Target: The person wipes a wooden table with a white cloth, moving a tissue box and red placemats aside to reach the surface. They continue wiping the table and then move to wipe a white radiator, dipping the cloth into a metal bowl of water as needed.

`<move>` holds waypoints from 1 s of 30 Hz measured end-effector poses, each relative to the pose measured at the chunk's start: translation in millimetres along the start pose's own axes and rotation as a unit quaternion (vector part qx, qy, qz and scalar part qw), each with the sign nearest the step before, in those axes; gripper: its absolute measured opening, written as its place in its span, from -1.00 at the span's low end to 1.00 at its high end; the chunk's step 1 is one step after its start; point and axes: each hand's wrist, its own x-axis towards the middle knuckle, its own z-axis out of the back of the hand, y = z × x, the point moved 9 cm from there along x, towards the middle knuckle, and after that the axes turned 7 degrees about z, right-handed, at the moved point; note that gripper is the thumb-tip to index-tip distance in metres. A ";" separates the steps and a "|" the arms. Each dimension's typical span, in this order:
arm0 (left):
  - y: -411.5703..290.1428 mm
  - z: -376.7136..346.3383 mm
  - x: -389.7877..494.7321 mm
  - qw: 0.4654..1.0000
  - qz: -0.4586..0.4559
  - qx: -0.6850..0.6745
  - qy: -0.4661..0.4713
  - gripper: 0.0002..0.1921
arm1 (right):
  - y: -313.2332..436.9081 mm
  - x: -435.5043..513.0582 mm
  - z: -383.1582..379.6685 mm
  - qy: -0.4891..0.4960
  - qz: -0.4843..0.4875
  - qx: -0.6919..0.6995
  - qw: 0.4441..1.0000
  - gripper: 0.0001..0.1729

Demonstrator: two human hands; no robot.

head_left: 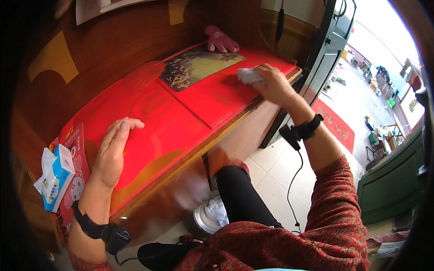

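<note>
Crumpled white tissue or cloth (250, 75) is held in my right hand (273, 84), over the right part of a red cover (149, 135) spread on a wooden desk (190, 152). My left hand (115, 152) rests on or just above the cover's left part, its fingers curled and nothing seen in it. A folded red sheet with gold print (213, 98) lies under my right hand. Behind it are a dark and yellow printed mat (200, 67), a pink glove (222, 40) and a red mesh swatter (147, 75).
A blue and white tissue pack (57, 179) lies at the desk's left end. Below the desk stands a round bin with a white bag (217, 210). A dark green door (325, 50) stands open at the right, beside a red floor mat (335, 125). A cable hangs from my right wrist.
</note>
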 end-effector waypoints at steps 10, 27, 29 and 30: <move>-0.1 0.0 1.8 1.000 0.004 0.028 -0.002 -0.54 | -237.6 -70.5 22.7 -0.121 -0.279 -0.123 0.945 -0.52; 4.6 1.5 1.1 1.000 0.017 0.003 -0.004 -0.53 | 53.6 -70.5 29.1 -0.150 0.127 -0.004 0.981 -0.38; 4.6 1.6 0.4 1.000 0.015 0.006 -0.002 -0.52 | 44.2 -73.4 35.4 -0.189 0.092 0.016 0.978 -0.41; 4.2 1.2 0.2 1.000 0.012 0.009 0.000 -0.52 | 35.5 -74.5 34.1 -0.183 0.090 0.010 0.979 -0.42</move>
